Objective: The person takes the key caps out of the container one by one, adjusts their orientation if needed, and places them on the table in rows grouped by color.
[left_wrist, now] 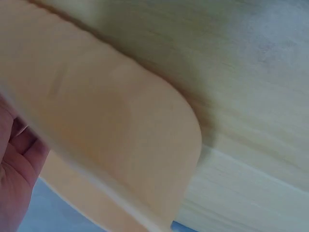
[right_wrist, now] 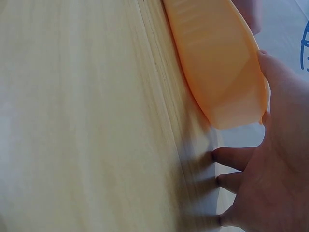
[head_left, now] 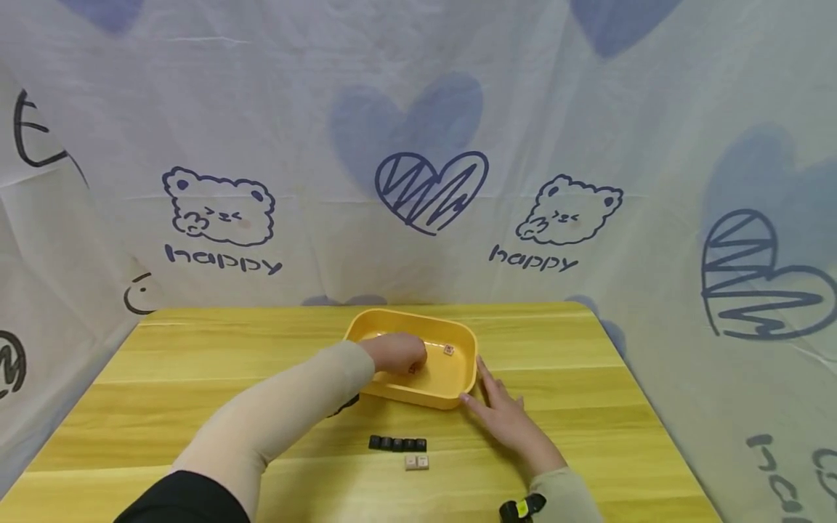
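Observation:
A yellow plastic tray [head_left: 461, 398] stands on the table. My left hand [head_left: 400, 353] reaches over its near rim, with fingers bent down toward the tray floor. Right at those fingertips is a small pale keycap [head_left: 413, 370]; whether it is pinched or only touched cannot be made out. Another pinkish keycap [head_left: 449, 350] lies inside, to the right. The left wrist view catches part of the left hand [left_wrist: 19, 159] behind the tray wall, fingertips hidden. My right hand [head_left: 503, 418] has its thumb against the tray's rim at the right corner, its other fingers extended and spread beside it.
In front of the tray, a row of several black keycaps [head_left: 397, 444] sits on the wood-grain table [head_left: 261, 334]. Just below the row are two light keycaps [head_left: 416, 463] side by side. A printed cloth [head_left: 314, 218] hangs behind the table's far edge.

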`<state>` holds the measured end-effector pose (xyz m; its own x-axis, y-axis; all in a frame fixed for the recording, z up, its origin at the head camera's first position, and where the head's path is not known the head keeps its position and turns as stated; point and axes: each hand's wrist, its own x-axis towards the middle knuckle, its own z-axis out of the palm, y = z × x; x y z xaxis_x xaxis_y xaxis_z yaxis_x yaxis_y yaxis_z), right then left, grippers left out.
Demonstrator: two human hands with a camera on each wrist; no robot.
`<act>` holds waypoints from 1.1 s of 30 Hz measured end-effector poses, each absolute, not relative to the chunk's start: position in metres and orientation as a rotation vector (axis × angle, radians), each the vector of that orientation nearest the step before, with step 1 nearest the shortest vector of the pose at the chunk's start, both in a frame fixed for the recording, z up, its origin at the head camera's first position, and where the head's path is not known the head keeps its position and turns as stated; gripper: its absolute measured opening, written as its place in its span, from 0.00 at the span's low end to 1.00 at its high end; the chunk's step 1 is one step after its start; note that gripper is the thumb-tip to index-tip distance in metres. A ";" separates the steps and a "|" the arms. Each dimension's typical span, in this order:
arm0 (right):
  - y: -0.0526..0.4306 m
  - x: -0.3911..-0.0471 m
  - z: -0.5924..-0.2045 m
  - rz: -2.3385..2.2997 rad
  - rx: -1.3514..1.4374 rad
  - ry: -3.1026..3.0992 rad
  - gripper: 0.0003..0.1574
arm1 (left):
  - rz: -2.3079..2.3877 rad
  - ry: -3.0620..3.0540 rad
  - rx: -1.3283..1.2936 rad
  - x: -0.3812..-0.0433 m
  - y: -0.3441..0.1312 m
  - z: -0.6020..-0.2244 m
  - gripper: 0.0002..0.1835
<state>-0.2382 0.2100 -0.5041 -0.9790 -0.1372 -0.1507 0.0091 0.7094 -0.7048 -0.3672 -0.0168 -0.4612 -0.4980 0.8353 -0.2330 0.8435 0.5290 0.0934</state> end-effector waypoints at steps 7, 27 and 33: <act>0.209 -0.242 -0.504 -1.112 -0.119 2.721 0.52 | 0.202 2.579 1.341 -0.362 -0.024 -0.438 0.04; 0.209 -0.240 -0.501 -1.095 -0.134 2.735 0.51 | 0.662 2.833 1.147 -0.298 -0.047 -0.407 0.11; 0.207 -0.239 -0.500 -1.092 -0.136 2.738 0.51 | 0.749 2.802 1.116 -0.281 -0.055 -0.407 0.08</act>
